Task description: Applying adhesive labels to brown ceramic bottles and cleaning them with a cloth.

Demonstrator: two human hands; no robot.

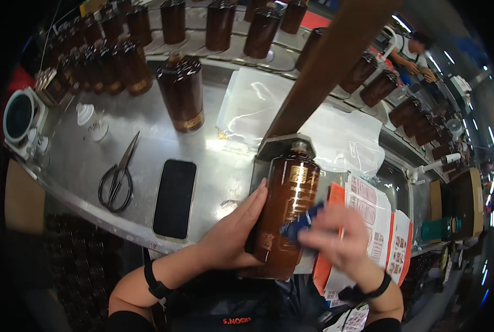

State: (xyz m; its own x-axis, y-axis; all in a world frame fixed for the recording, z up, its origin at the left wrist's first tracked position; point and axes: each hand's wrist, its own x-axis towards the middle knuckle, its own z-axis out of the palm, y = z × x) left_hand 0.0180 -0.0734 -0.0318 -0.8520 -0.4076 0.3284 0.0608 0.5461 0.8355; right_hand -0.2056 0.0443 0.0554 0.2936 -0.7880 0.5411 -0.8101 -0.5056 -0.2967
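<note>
A brown glass bottle [277, 221] with gold print stands tilted in front of me, its neck toward a dark metal holder [286, 141]. My left hand [241, 229] is wrapped round the bottle's left side, low down. Blurred by motion, my right hand [338, 232] pinches a dark blue cloth [302, 222] against the bottle's front. A black phone [174, 199] lies on the metal table left of my left hand. Beside the phone are black-handled scissors [117, 180].
Another brown bottle [180, 94] stands on the metal table [147, 149]. Farther back, several bottles [220, 25] line a conveyor. A brown post [327, 66] rises behind the holder. Printed label sheets [368, 216] lie at right, a white spray bottle [92, 122] at left. A person [410, 55] is at far right.
</note>
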